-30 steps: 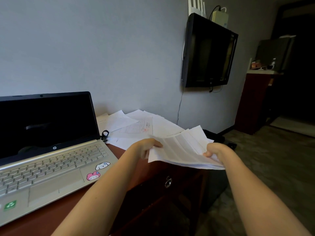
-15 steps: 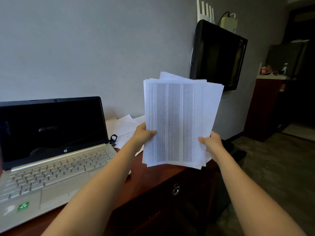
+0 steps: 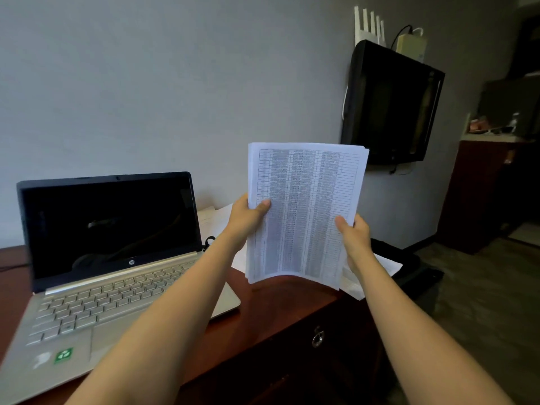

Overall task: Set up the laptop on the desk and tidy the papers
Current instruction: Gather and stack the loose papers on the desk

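Note:
A stack of printed papers [image 3: 304, 211] stands upright in the air above the desk's right end, its sheets lined up. My left hand [image 3: 247, 219] grips its left edge with the thumb on the front. My right hand [image 3: 355, 236] grips the right edge the same way. An open silver laptop [image 3: 111, 258] with a dark screen sits on the red-brown desk [image 3: 271, 305] at the left. More loose sheets [image 3: 214, 220] lie on the desk behind the stack, partly hidden.
A dark TV [image 3: 391, 103] hangs on the wall at the right, with a white router [image 3: 369, 26] on top. A black bag [image 3: 409, 267] sits beyond the desk's right end. A dark cabinet [image 3: 485, 194] stands further right. The desk drawer has a metal ring pull [image 3: 318, 337].
The stack went from lying flat and fanned out to upright, then lowered a little. Its sheets are now squared together instead of splayed at the top.

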The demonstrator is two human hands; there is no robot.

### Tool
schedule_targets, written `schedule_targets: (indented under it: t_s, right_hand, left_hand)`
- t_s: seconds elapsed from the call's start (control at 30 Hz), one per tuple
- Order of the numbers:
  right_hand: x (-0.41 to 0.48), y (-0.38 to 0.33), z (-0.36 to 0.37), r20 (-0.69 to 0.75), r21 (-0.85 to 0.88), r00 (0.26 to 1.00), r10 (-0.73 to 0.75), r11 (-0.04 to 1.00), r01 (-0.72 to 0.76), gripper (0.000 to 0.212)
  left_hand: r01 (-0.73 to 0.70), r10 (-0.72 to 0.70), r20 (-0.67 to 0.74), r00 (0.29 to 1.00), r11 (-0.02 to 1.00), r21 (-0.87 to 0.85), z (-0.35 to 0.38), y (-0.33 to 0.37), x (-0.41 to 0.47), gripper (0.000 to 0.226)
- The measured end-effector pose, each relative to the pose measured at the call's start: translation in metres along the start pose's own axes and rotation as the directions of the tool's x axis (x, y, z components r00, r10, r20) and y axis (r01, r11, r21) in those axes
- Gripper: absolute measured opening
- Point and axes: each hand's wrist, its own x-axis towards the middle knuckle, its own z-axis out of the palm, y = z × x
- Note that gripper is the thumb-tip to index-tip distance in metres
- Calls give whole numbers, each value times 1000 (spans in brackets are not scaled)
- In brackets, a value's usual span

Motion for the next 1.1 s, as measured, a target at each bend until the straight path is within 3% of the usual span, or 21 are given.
schedule_targets:
  t_s: [0.1,0.17,0.37,0.57,0.77,0.9,1.03,1.1]
  right_hand:
    - [4,-3,3,-4,40,1000,1,999,-1,19]
    - [5,-2,5,-2,56,1000,-3,998,3,26]
    - [4,3,9,0,74,1000,9,997,-9,29]
    - [2,10,9,23,54,999,29,998,-30,33]
    - [4,5,13,16,-2,1000,-7,1000,7,26]
    - [2,10,21,28,-83,1000,5,997,-3,17]
    - [-3,20,34,-154,-162,988,19,986,-45,46]
    - [-5,24,42,-201,-106,975,96,987,-119,58]
  left_hand:
    - [-28,27,-46,999,999,-28,-2,8,3,34]
    - [-48,47,-65,997,999,-21,-3,9,4,37]
    - [-1,-2,96,995,1000,31,-7,1,2,40]
    - [71,-78,85,993,994,82,-3,-9,-7,29]
    - [105,-104,-108,989,995,2,-5,-4,-8,26]
    - [91,-121,-218,968,986,-143,-19,6,-14,24]
    - [102,-172,-300,938,967,-234,-38,12,-21,27]
    - [107,-210,-357,910,952,-287,-48,13,-23,31]
